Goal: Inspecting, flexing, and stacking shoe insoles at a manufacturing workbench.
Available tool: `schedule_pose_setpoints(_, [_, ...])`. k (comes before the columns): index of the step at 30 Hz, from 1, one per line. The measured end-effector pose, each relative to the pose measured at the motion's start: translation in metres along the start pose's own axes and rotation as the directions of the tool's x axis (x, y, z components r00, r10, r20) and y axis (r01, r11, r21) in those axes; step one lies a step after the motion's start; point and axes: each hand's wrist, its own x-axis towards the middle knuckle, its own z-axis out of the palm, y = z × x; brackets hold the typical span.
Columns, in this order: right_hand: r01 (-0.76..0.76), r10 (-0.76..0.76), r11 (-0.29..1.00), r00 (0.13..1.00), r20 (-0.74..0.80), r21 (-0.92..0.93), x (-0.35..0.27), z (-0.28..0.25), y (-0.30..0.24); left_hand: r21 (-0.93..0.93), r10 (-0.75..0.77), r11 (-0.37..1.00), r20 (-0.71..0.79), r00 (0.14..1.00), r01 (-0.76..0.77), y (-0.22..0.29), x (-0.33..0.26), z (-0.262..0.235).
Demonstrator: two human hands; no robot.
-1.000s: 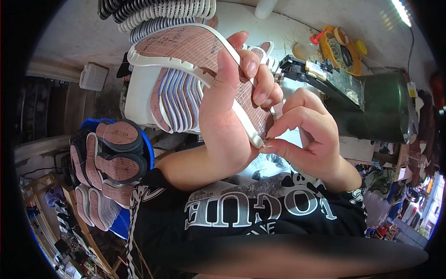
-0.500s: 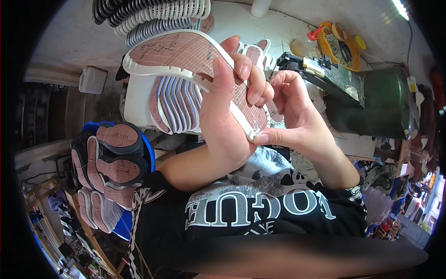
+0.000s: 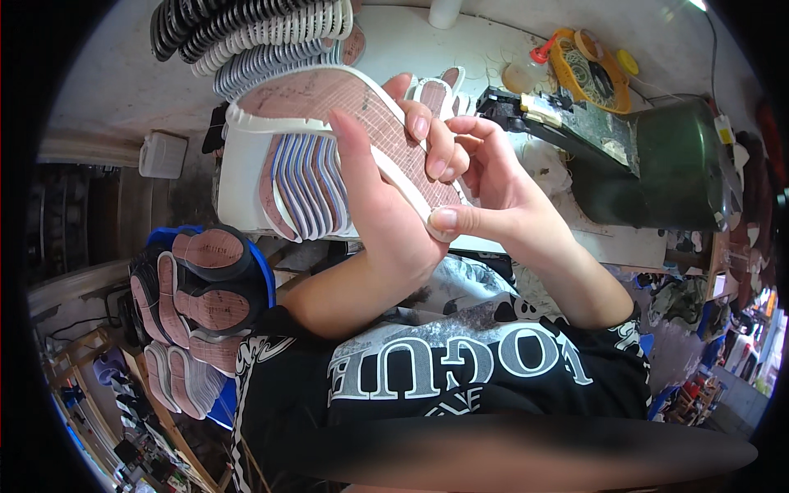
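Observation:
A shoe sole (image 3: 316,92) with a pinkish-brown gridded face and a white rim is held up in front of my chest, tilted, one rounded end at the upper left. My left hand (image 3: 385,205) wraps it across the middle, thumb along the left rim and fingertips over the right edge onto the gridded face. At the near end, my right hand (image 3: 516,193) pinches the white rim, thumb pressed on top. Its other fingers curl beside the sole, partly hidden. Behind stands a row of similar white-and-blue-edged soles (image 3: 308,185).
Stacks of black, white and grey soles (image 3: 263,37) line the back of the white table (image 3: 394,41). A dark machine arm (image 3: 567,135) and a green cylinder (image 3: 686,168) stand right, below a yellow basket (image 3: 563,70). At left, a blue tub (image 3: 267,271) overflows with soles.
The sole and both hands have shifted slightly left in view. My right thumb still presses the sole's near end, and my left grip stays round the middle.

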Motion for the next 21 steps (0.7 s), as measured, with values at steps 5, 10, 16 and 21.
schedule_pose_setpoints(5, [0.087, -0.082, 0.99, 0.996, -0.046, 0.11, -0.006, 0.0, -0.004, -0.009, -0.003, 1.0, 0.042, 0.999, 0.003, -0.001, 0.007, 0.007])
schedule_pose_setpoints(10, [0.1, -0.095, 0.991, 0.994, -0.056, 0.092, -0.008, -0.003, 0.008, -0.021, 0.012, 1.0, 0.016, 1.0, -0.011, -0.006, 0.006, 0.004])
schedule_pose_setpoints(16, [0.28, -0.171, 0.848, 0.948, -0.269, 0.449, -0.025, -0.024, 0.005, -0.271, -0.129, 0.951, 0.08, 0.988, 0.146, -0.01, 0.011, 0.005])
schedule_pose_setpoints(21, [0.14, -0.062, 0.918, 0.975, -0.213, 0.372, -0.044, -0.016, -0.002, -0.351, -0.277, 0.9, 0.001, 0.961, 0.26, -0.014, 0.013, 0.008])
